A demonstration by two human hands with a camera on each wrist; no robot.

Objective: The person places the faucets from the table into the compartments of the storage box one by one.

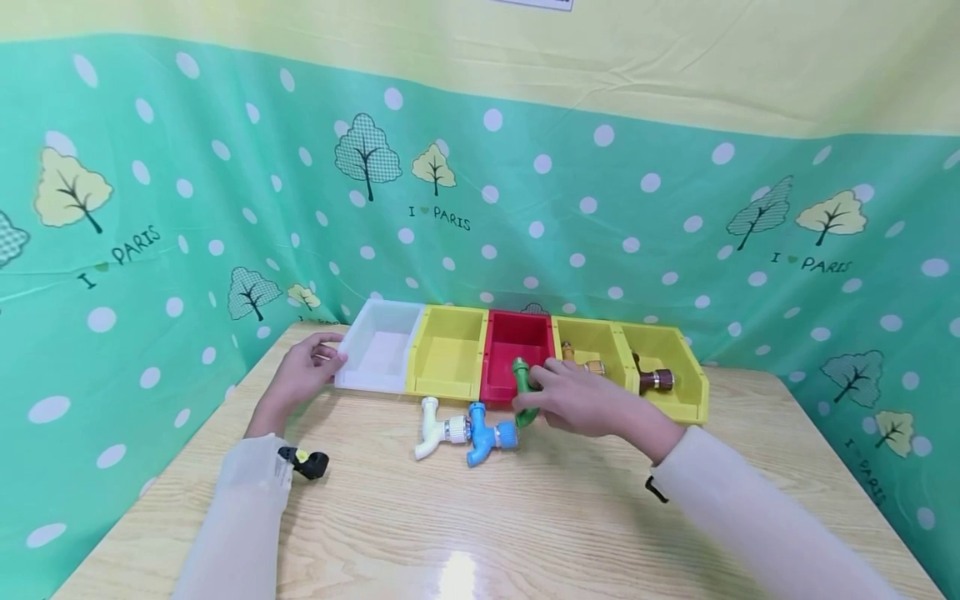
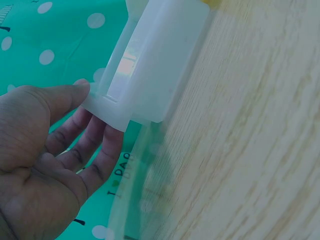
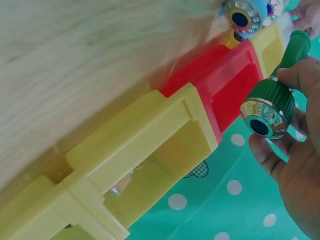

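My right hand grips a green faucet by its body, above the front of the red bin. In the right wrist view the faucet's ribbed green knob points toward the camera, with the thumb against its body. My left hand is at the left end of the white bin. Its thumb lies on the rim and its fingers curl against the outer wall, as the left wrist view shows. On the table before the bins lie a white faucet and a blue faucet, side by side.
The bins form one row against the patterned curtain. A yellow bin stands between white and red. At the right, one yellow bin holds an orange-brown faucet; the end yellow bin holds a dark brown faucet.
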